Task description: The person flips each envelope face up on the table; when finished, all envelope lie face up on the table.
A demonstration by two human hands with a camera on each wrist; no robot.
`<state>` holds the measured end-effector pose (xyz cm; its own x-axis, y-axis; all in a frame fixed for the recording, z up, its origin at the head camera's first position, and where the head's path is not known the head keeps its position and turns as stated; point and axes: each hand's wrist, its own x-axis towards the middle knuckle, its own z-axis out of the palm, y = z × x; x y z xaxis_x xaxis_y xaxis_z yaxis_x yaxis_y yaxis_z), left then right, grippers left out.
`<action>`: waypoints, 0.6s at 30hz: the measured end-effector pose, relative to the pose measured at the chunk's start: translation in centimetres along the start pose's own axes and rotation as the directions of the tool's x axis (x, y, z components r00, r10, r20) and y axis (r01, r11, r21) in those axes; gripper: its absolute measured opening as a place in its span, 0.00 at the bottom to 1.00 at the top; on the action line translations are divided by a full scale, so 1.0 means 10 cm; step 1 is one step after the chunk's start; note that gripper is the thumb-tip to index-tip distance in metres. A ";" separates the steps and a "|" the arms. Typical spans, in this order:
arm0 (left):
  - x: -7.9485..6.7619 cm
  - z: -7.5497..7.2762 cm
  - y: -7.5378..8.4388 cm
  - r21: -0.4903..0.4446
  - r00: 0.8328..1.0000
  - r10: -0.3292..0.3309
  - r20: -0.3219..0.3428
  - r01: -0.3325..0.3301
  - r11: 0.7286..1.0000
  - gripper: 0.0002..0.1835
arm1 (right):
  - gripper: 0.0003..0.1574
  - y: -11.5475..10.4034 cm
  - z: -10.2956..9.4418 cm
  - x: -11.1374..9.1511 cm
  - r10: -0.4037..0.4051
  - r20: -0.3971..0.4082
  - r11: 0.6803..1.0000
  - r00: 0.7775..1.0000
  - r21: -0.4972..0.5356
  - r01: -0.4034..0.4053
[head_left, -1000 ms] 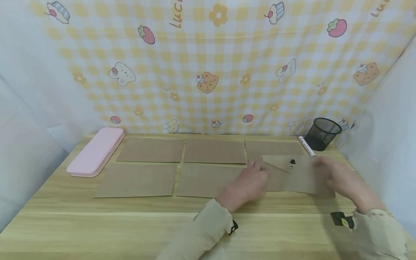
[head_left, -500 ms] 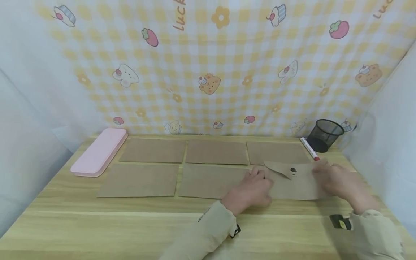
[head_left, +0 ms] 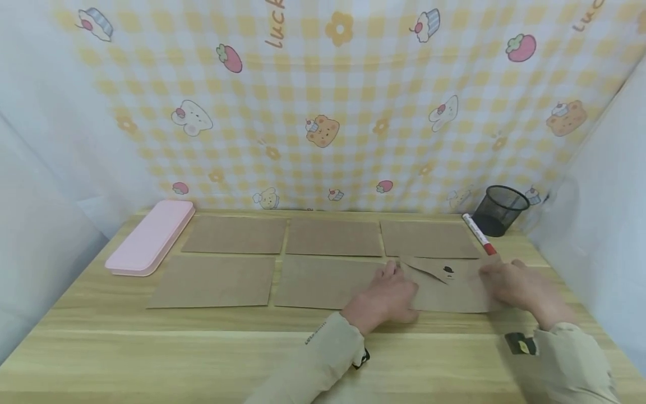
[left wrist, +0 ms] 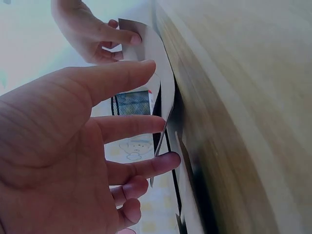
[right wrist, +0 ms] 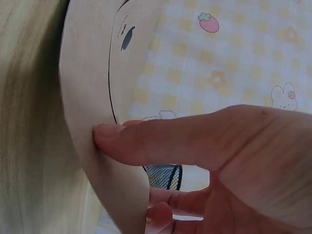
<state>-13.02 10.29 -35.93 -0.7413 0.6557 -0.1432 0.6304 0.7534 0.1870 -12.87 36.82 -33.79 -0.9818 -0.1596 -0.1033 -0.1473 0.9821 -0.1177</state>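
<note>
A brown kraft envelope (head_left: 454,300), its flap side up with a small black hat print, lies low at the right end of the front row. My right hand (head_left: 517,283) pinches its right end, thumb (right wrist: 117,141) on the near face. The paper bows between my hands in the right wrist view. At the envelope's left end is my left hand (head_left: 386,294). In the left wrist view, its index and middle fingertips touch the paper's edge while the thumb (left wrist: 126,75) stands apart from them. The left hand covers a corner of the neighbouring front envelope (head_left: 325,283).
Three envelopes form the back row, the rightmost envelope (head_left: 429,238) just behind my hands. Another front-row envelope (head_left: 212,280) lies left. A red-capped white marker (head_left: 475,231) leans beside a black mesh pen holder (head_left: 499,209). A pink case (head_left: 151,238) lies far left.
Both hands have brought the envelope down and towards me, off the back-right envelope and into line with the front row. The marker's red cap has come into view.
</note>
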 end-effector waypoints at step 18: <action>0.05 0.03 0.11 0.067 0.999 -0.041 0.010 0.040 0.997 0.19 | 0.33 0.17 0.16 0.07 -0.043 0.042 0.998 0.998 0.051 0.041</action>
<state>-12.65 11.41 -36.08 -0.7640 0.6250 -0.1602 0.6143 0.7805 0.1157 -13.63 38.18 -35.64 -0.9686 -0.2056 -0.1397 -0.1808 0.9684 -0.1716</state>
